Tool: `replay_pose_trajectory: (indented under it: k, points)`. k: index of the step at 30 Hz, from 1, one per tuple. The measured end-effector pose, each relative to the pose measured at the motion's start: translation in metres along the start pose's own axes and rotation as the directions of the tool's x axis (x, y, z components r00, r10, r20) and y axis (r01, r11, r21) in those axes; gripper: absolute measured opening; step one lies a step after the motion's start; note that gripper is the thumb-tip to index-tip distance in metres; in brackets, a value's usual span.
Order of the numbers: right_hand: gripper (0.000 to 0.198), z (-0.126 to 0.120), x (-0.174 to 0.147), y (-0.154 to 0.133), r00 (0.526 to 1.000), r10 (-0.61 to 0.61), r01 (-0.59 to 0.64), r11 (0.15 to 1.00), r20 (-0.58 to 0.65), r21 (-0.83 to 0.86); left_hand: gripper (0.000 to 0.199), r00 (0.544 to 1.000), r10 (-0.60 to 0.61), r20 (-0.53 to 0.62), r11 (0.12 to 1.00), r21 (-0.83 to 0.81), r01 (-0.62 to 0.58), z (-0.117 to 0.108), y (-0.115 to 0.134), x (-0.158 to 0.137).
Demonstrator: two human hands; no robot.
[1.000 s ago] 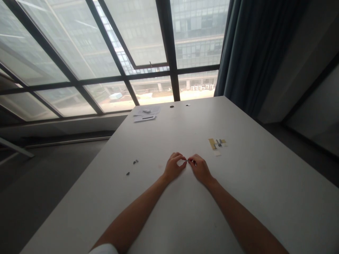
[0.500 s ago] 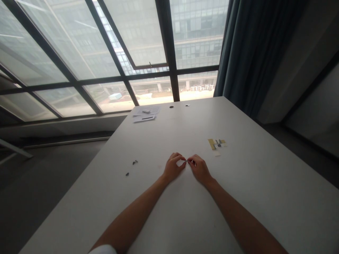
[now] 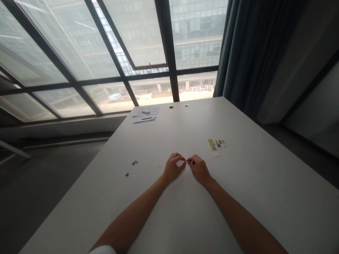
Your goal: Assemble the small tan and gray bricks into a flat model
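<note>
Near the middle of the white table point(image 3: 182, 127), my left hand point(image 3: 174, 165) and my right hand point(image 3: 198, 169) meet at the fingertips. Both are closed in a pinch on one tiny grey piece point(image 3: 186, 161), too small to name and mostly covered by the fingers. To the left lie small dark pieces point(image 3: 135, 162) close together, with another dark piece point(image 3: 127, 174) nearer to me. Beyond my right hand are yellow and pale paper-like pieces point(image 3: 211, 143) with small dark parts point(image 3: 218, 145) on and beside them.
White papers point(image 3: 144, 119) with a small pale object point(image 3: 145, 112) on them lie at the table's far left. Two round fittings, one dark point(image 3: 171, 107) and one partly white point(image 3: 187, 105), sit near the far edge. Windows stand behind, with a dark curtain point(image 3: 246, 56) on the right.
</note>
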State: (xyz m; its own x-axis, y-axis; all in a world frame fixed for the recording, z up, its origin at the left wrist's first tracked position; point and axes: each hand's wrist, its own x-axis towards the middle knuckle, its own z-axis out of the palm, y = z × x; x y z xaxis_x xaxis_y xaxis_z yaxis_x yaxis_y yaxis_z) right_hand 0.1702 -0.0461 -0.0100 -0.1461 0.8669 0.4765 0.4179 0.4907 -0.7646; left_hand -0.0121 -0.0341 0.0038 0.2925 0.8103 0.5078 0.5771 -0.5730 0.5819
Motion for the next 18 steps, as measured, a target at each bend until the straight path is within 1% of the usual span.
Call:
replay_pose_trajectory:
  k: [9,18]
  points:
    - [0.012,0.0012,-0.0004,0.0030,1.000,0.001,-0.001,1.000,0.003,-0.007,0.008,1.000,0.003,-0.002,1.000,0.015,-0.003,0.0002,-0.0002,0.0001]
    - [0.012,-0.0008,-0.0001,-0.0006,1.000,-0.003,0.003,1.000,0.003,-0.011,0.009,1.000,-0.003,0.004,1.000,-0.001,0.003,0.0018,-0.0034,-0.0008]
